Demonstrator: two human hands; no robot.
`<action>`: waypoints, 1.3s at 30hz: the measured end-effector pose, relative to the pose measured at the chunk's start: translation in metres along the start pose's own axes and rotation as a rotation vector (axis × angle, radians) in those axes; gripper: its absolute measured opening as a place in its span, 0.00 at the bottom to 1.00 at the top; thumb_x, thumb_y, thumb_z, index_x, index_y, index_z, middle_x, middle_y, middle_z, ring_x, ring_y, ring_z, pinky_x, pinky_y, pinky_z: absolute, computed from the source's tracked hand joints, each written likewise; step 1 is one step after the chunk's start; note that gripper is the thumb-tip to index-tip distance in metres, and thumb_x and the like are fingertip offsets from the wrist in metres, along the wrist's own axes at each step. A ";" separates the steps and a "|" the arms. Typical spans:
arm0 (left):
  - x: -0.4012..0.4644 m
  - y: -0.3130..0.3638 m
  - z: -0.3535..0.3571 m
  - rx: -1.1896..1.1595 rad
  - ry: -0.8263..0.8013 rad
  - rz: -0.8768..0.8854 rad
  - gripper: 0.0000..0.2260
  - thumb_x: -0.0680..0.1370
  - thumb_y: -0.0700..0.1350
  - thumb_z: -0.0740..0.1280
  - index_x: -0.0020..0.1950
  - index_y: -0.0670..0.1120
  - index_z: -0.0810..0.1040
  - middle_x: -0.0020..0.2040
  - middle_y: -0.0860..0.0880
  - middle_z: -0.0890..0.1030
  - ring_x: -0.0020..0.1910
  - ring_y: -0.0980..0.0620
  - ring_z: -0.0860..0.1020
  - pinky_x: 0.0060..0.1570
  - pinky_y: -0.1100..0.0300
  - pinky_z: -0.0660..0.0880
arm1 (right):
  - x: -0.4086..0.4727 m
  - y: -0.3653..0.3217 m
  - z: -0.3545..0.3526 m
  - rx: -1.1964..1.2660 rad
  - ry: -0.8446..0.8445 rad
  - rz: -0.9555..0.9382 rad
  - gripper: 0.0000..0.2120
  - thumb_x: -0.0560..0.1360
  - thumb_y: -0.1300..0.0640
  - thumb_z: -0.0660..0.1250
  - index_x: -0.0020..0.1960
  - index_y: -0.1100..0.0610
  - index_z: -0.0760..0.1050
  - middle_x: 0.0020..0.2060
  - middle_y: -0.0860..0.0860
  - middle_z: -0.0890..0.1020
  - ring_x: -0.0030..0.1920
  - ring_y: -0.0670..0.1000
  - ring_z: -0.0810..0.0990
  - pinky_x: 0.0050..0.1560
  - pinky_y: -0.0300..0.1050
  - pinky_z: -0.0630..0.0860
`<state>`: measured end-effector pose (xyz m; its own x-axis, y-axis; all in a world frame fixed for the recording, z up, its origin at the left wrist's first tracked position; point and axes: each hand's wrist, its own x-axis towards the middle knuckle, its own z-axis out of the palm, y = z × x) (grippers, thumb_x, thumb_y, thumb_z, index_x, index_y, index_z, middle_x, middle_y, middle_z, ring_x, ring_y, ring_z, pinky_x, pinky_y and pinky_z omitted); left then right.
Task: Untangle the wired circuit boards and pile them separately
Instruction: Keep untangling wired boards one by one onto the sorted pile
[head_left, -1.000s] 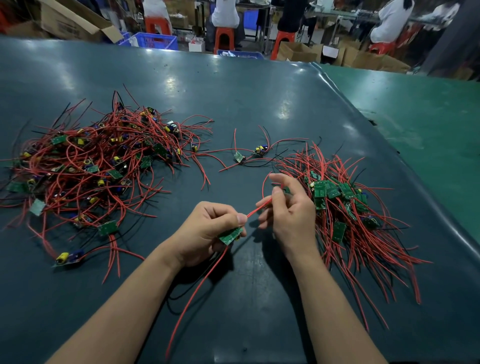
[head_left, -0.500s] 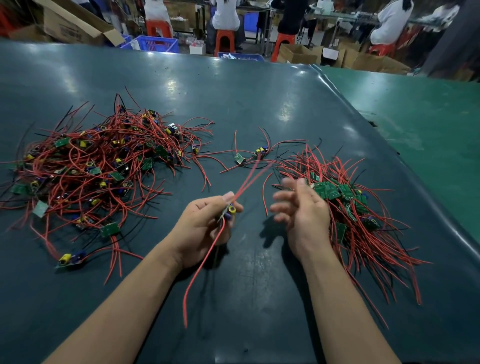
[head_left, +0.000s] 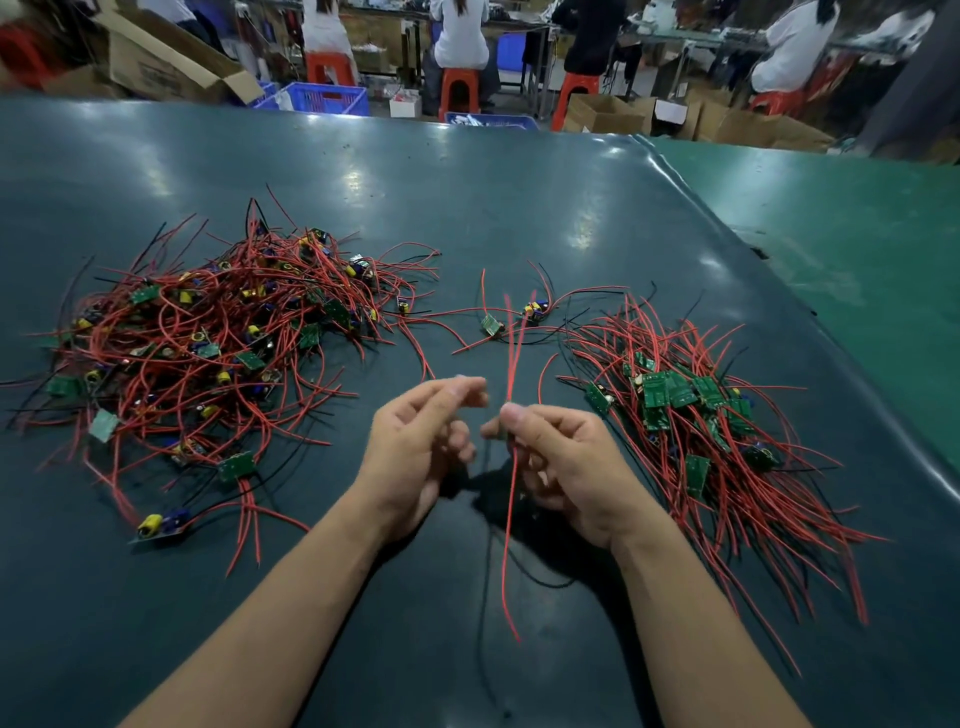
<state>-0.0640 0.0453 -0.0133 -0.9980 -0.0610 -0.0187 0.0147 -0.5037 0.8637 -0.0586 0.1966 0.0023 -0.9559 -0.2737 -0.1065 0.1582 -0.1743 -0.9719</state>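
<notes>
My right hand (head_left: 563, 462) pinches a wired circuit board between thumb and fingers. Its red wires (head_left: 511, 364) stick up above the hand and hang down below it, and the board itself is mostly hidden by the fingers. My left hand (head_left: 421, 441) hovers just left of it, fingers loosely curled and blurred, holding nothing. A big tangled heap of boards and red wires (head_left: 208, 348) lies on the left of the table. On the right sits a tidier pile of boards (head_left: 691, 410), their wires fanned toward me.
Two loose wired boards (head_left: 511, 317) lie between the heaps, beyond my hands. The dark green table (head_left: 467, 197) ends at a raised edge on the right, beside a lighter green table (head_left: 857, 260). People sit on red stools among cardboard boxes far behind.
The board has passed from my left hand to my right. My left hand let go and opened, and the wires now stand upright in my right hand's grip.
</notes>
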 end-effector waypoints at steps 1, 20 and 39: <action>0.002 0.002 -0.003 -0.008 0.106 0.096 0.06 0.78 0.38 0.65 0.44 0.40 0.81 0.38 0.46 0.82 0.25 0.56 0.67 0.26 0.65 0.65 | 0.001 -0.002 0.000 0.067 0.051 -0.055 0.16 0.69 0.50 0.70 0.45 0.64 0.81 0.23 0.46 0.69 0.19 0.43 0.63 0.20 0.30 0.57; 0.006 0.001 -0.019 0.382 0.342 0.431 0.08 0.75 0.46 0.66 0.36 0.48 0.79 0.23 0.54 0.69 0.22 0.55 0.65 0.24 0.63 0.60 | 0.011 -0.004 -0.018 0.325 0.678 -0.235 0.09 0.82 0.60 0.60 0.47 0.59 0.77 0.31 0.52 0.84 0.21 0.46 0.75 0.19 0.34 0.68; 0.008 0.022 -0.052 1.613 0.606 0.292 0.09 0.79 0.43 0.66 0.57 0.44 0.82 0.54 0.43 0.81 0.55 0.39 0.73 0.53 0.48 0.69 | 0.010 0.014 -0.002 -0.331 0.437 -0.238 0.07 0.81 0.60 0.63 0.47 0.55 0.78 0.27 0.52 0.81 0.21 0.47 0.69 0.21 0.35 0.65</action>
<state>-0.0688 -0.0108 -0.0211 -0.8060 -0.4609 0.3713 -0.2726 0.8460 0.4583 -0.0660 0.1932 -0.0125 -0.9799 0.1640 0.1139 -0.0912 0.1401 -0.9859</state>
